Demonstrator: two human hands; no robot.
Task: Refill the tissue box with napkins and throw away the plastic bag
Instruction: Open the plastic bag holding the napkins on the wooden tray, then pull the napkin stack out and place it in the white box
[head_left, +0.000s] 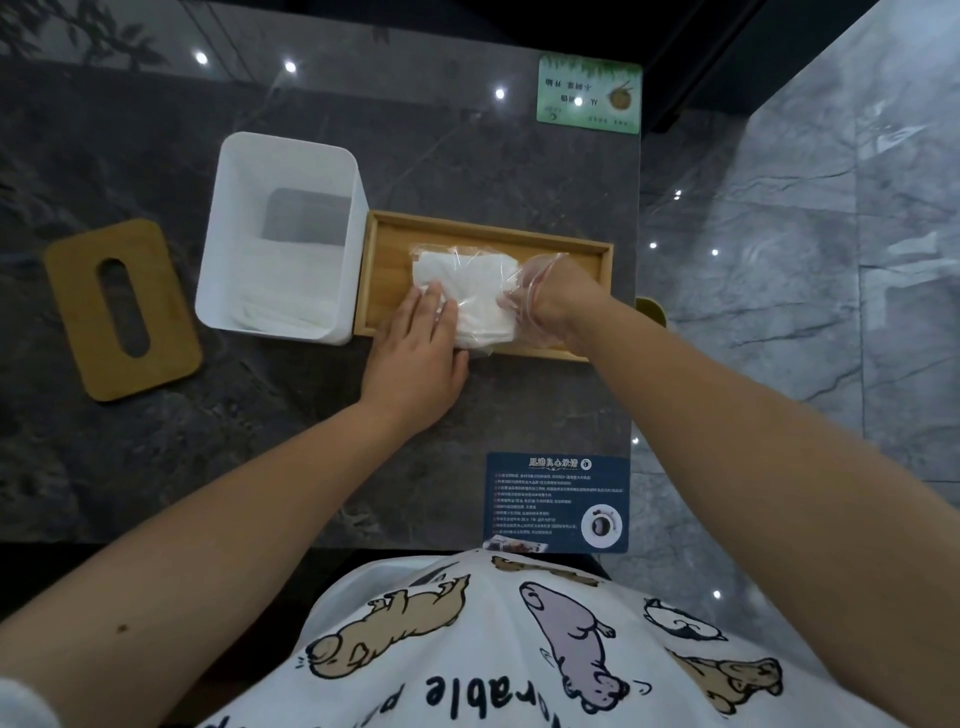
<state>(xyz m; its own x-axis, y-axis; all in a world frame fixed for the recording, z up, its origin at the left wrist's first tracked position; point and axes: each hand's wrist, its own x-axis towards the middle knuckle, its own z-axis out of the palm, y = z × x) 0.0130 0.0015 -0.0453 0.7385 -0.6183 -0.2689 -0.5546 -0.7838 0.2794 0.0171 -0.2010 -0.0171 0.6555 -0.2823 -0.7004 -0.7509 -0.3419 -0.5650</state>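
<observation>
Head view: left hand (415, 358) flat on napkins (472, 301); right hand (550, 296), inside plastic bag (535, 291), grips them beside tissue box (280, 239).

"rable" upside down on white shirt (519, 675)

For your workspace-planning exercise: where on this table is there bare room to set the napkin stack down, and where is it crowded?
Free: the table in front of the wooden lid and left of the blue card; also beyond the wooden tray, left of the green card. Crowded: the white box, tray and both hands.
</observation>
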